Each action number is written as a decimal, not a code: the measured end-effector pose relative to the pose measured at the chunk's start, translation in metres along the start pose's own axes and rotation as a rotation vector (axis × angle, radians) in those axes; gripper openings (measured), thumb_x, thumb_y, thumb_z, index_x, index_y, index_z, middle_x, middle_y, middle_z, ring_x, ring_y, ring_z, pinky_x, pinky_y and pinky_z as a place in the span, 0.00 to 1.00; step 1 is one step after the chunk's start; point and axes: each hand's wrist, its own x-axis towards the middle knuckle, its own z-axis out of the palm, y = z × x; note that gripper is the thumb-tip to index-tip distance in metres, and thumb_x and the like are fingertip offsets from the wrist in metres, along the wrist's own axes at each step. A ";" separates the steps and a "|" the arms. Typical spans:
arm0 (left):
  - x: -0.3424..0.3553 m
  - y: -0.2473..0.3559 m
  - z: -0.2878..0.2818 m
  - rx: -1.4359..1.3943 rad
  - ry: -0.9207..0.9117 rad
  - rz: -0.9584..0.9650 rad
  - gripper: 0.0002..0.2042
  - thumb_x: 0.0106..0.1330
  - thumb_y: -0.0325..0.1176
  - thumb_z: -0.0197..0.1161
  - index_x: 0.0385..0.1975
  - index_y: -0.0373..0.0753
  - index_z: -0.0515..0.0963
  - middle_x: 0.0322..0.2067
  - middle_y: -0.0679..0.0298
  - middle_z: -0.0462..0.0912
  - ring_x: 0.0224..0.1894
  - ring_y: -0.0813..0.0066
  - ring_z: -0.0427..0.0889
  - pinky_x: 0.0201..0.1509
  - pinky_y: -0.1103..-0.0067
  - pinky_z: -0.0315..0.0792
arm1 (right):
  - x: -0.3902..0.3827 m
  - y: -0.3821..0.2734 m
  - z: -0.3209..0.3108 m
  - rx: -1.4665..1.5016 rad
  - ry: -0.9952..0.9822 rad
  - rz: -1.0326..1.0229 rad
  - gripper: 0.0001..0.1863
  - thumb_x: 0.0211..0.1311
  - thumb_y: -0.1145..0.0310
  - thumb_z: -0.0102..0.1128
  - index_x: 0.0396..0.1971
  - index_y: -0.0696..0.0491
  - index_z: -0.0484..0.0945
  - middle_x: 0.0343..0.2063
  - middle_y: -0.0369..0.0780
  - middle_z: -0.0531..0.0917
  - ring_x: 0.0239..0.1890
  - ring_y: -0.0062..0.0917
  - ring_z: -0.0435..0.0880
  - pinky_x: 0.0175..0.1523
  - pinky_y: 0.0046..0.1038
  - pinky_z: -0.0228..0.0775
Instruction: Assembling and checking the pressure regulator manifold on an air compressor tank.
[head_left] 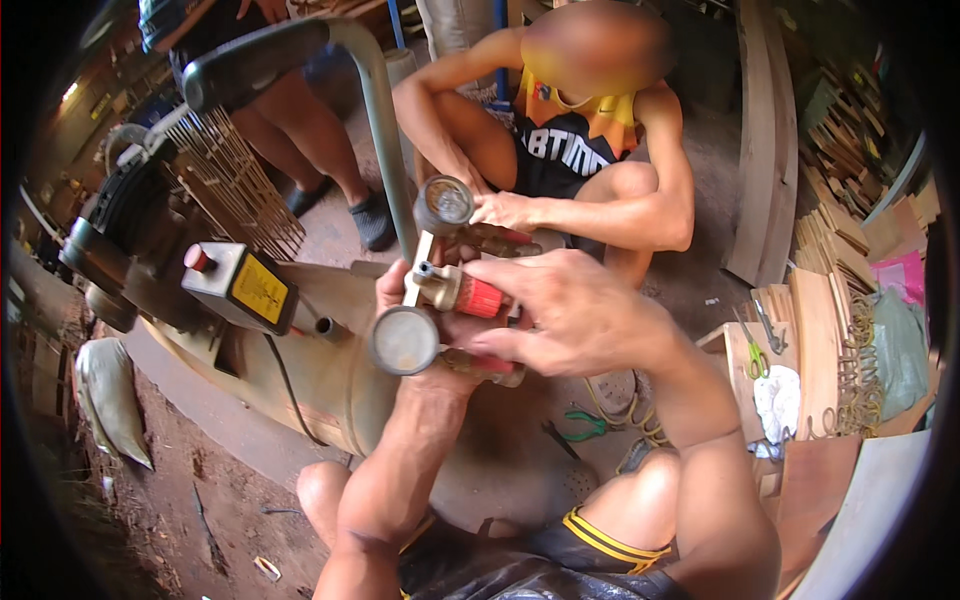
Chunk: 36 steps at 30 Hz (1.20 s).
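1. Head view: both hands are up on the valve fitting point(450, 290) of an old air compressor tank point(330, 370), right between its two round gauges.
2. Left hand point(400, 300) comes from below, fingers wrapped round the fitting just behind the lower gauge point(404, 340).
3. Right hand point(570, 315) has its fingers pinching the red knob point(482, 298), thumb under it.
4. A second person's hand point(505, 210) steadies the pipe just beyond, by the upper gauge point(443, 205).
5. My guess: mid-way through adjusting the knob. Next bit probably needs a firm hold on the body while the red part gets twisted.
6. Green pliers point(585, 425) lie on the floor below the right hand's fingers.
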 end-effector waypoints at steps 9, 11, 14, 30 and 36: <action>-0.021 0.041 0.015 0.269 0.179 0.023 0.27 0.71 0.52 0.55 0.55 0.34 0.77 0.45 0.55 0.85 0.49 0.59 0.84 0.60 0.62 0.76 | 0.043 0.008 0.063 0.206 0.225 -0.126 0.29 0.57 0.65 0.75 0.55 0.64 0.76 0.41 0.56 0.85 0.46 0.50 0.86 0.52 0.43 0.76; -0.032 0.050 0.008 0.266 -0.064 -0.056 0.30 0.71 0.56 0.54 0.60 0.35 0.75 0.50 0.54 0.83 0.53 0.60 0.82 0.62 0.62 0.74 | 0.045 0.018 0.059 0.223 0.429 -0.244 0.26 0.58 0.65 0.74 0.52 0.63 0.78 0.39 0.56 0.85 0.43 0.49 0.87 0.49 0.41 0.77; -0.053 0.059 -0.006 0.493 0.152 0.085 0.33 0.71 0.59 0.53 0.66 0.37 0.70 0.56 0.54 0.80 0.57 0.59 0.80 0.60 0.61 0.76 | 0.048 0.029 0.044 0.200 0.575 -0.254 0.22 0.59 0.64 0.72 0.47 0.63 0.80 0.39 0.54 0.85 0.42 0.49 0.86 0.48 0.43 0.76; -0.078 0.058 -0.010 1.806 -0.284 0.790 0.42 0.70 0.44 0.67 0.74 0.24 0.53 0.54 0.48 0.75 0.48 0.64 0.79 0.55 0.69 0.75 | 0.061 0.035 0.070 0.339 0.814 -0.110 0.26 0.68 0.64 0.65 0.57 0.66 0.72 0.44 0.58 0.82 0.45 0.56 0.83 0.52 0.46 0.74; -0.082 0.072 -0.015 2.055 -0.330 0.876 0.38 0.71 0.43 0.65 0.72 0.23 0.57 0.46 0.55 0.73 0.45 0.67 0.74 0.53 0.70 0.72 | 0.058 0.040 0.062 0.146 0.732 -0.028 0.29 0.64 0.60 0.70 0.59 0.63 0.74 0.42 0.54 0.86 0.43 0.46 0.88 0.50 0.38 0.77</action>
